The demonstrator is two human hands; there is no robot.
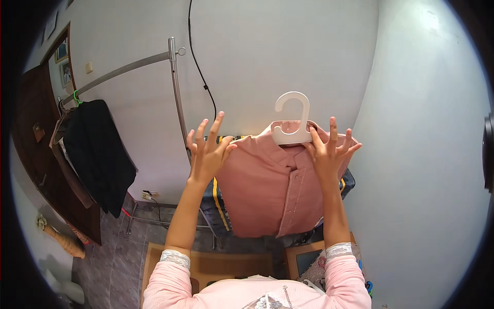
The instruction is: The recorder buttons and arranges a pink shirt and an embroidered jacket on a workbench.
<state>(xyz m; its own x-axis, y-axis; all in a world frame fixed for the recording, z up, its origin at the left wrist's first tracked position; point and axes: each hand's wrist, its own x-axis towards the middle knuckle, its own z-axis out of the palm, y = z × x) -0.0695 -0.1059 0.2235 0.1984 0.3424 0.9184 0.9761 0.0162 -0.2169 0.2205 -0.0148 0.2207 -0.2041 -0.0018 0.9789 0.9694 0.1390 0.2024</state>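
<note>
A dusty-pink collared shirt (262, 185) with a buttoned front placket hangs upright before me on a white hanger (293, 136), its hook rising above the collar. My left hand (207, 157) pinches the shirt's left shoulder between thumb and forefinger, the other fingers raised. On the right side of the collar, beside the hanger, my right hand (328, 153) pinches the fabric with its remaining fingers spread. Most of the hanger's arms are hidden inside the shirt.
A metal clothes rack (176, 87) stands at left, with a black garment (98, 154) and others hung on it. Behind the shirt is a dark, yellow-striped covered surface (220, 208). Below lies wooden furniture (154, 262); a wall (427, 170) rises at right.
</note>
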